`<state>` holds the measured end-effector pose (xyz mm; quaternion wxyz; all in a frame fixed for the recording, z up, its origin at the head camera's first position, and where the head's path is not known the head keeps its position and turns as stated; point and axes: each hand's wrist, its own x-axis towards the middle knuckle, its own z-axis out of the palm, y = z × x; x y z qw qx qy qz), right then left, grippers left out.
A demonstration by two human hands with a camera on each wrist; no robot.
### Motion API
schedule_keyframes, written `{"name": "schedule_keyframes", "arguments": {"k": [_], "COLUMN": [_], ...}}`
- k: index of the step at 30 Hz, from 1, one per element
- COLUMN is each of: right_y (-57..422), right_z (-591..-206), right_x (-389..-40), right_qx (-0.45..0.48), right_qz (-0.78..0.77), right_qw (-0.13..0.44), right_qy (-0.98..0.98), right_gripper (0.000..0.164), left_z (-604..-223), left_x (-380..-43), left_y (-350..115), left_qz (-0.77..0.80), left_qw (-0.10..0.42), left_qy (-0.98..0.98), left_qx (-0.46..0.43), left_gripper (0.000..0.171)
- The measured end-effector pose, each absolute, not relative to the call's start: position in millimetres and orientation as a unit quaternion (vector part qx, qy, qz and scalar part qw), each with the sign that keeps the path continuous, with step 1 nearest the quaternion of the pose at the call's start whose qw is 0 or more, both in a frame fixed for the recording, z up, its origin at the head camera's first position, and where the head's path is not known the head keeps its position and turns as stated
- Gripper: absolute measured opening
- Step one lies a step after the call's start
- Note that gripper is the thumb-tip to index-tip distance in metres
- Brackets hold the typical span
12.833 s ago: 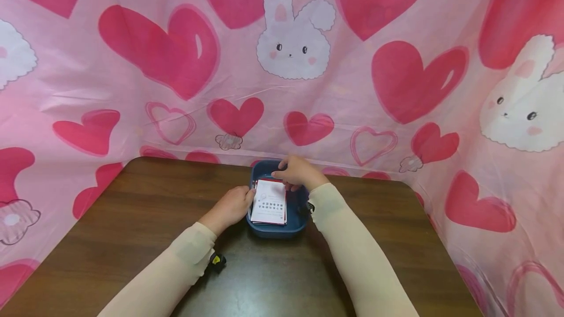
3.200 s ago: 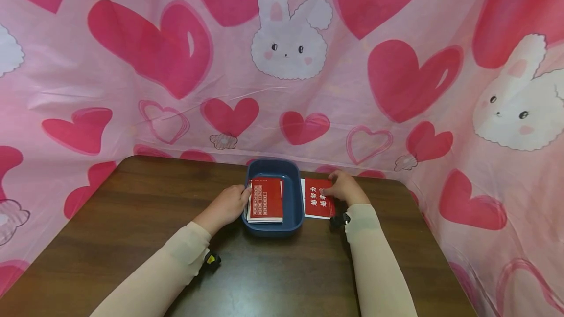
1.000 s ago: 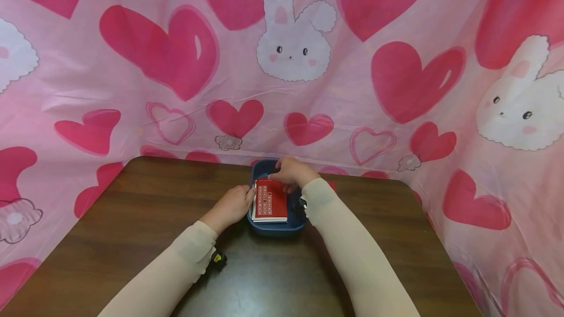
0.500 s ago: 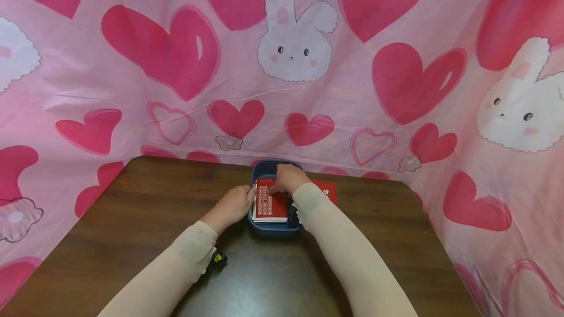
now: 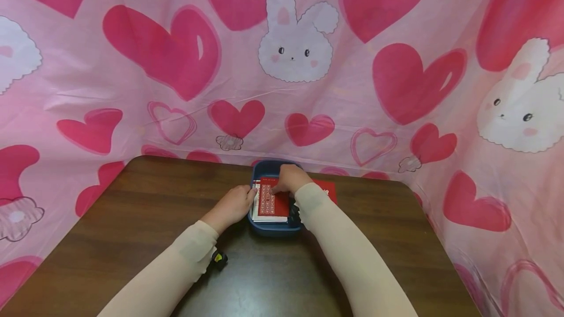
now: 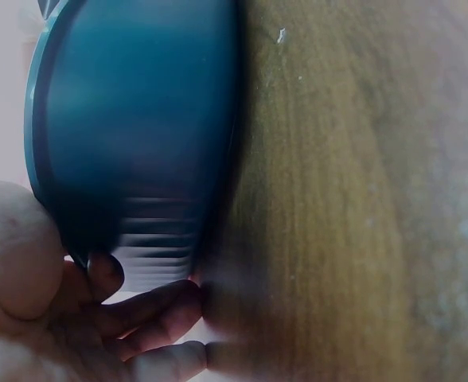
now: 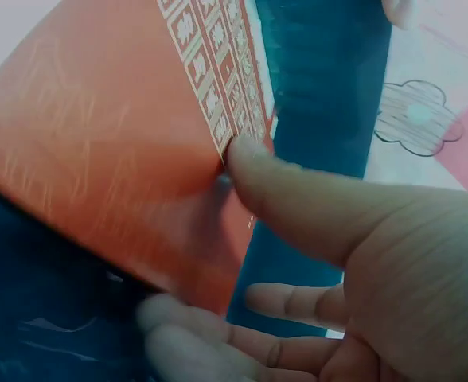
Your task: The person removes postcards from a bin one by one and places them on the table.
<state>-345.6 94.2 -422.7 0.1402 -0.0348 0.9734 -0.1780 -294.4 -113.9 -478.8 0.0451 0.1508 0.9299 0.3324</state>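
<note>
"Both hands busy?"
"Yes. My right hand (image 5: 293, 179) pinches a red card (image 5: 282, 204) between thumb and fingers, over white paper (image 5: 268, 219) inside the blue bin (image 5: 275, 232)."
"And your left?"
"My left hand (image 5: 233, 203) grips the bin's left side. A second red card (image 5: 328, 188) lies on the tabletop (image 5: 176, 199), right of the bin."

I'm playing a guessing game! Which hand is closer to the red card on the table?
Right: the right hand is over the blue tub, just left of the red card; the left hand grips the tub's left wall, farther away.
</note>
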Motion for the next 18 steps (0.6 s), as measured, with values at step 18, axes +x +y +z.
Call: {"name": "schedule_keyframes", "arguments": {"k": [18], "right_y": [148], "right_z": [-403], "right_x": [-356], "right_qx": [-0.014], "right_qz": [-0.452], "right_qw": [0.118], "right_qy": [0.884], "right_gripper": [0.062], "left_z": [-472], "left_x": [-287], "left_y": [-111], "left_qz": [0.333], "left_qw": [0.055], "left_qy": [0.933], "left_qx": [0.128], "left_gripper": [0.047]}}
